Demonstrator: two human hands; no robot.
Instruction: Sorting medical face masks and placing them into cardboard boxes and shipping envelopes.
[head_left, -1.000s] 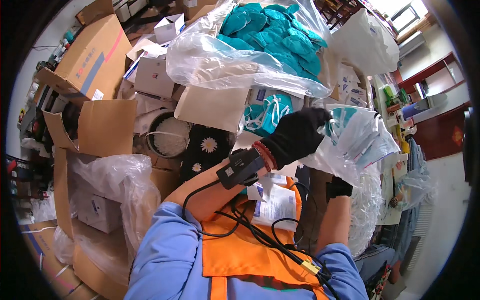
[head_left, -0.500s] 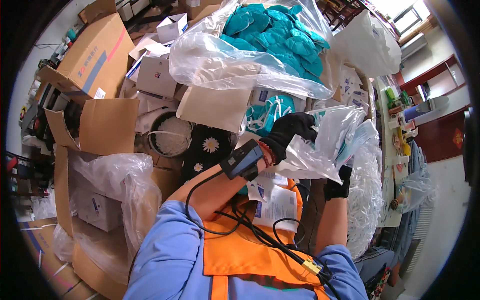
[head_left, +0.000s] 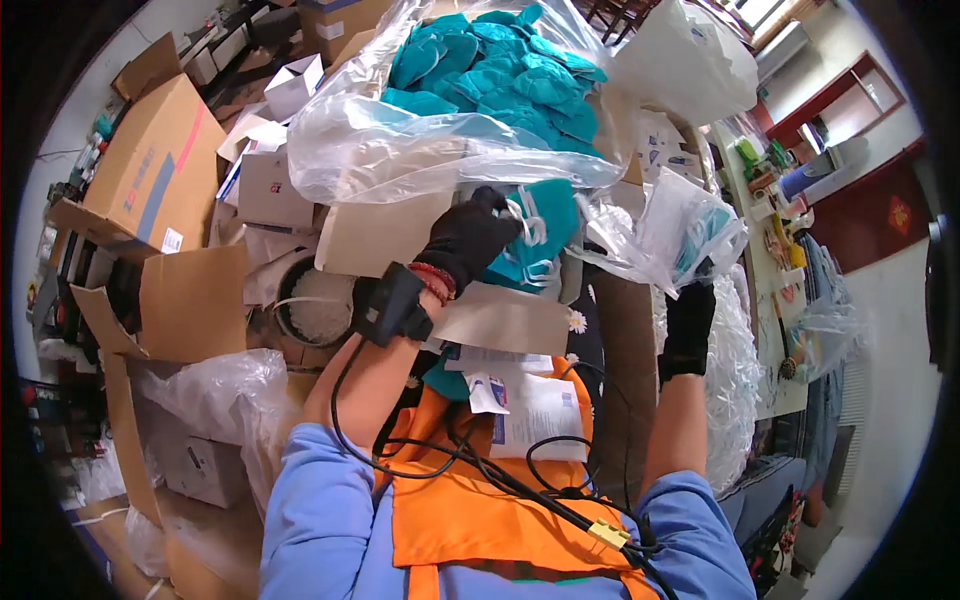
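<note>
Open cardboard boxes [head_left: 150,180] crowd the left side of the heap. The left hand [head_left: 468,238], black-gloved, closes its fingers on a teal mask [head_left: 540,232] at the near edge of the large clear bag of teal masks [head_left: 480,90], likely to draw one out. The right hand [head_left: 690,315], also gloved, pinches a small clear bag [head_left: 685,230] upright, mouth raised, seemingly to receive it.

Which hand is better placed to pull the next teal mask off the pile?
Left. The left hand already rests on the teal masks with their white ear loops, fingers at the pile. The right hand is busy holding up a clear plastic bag, off to the side.
</note>
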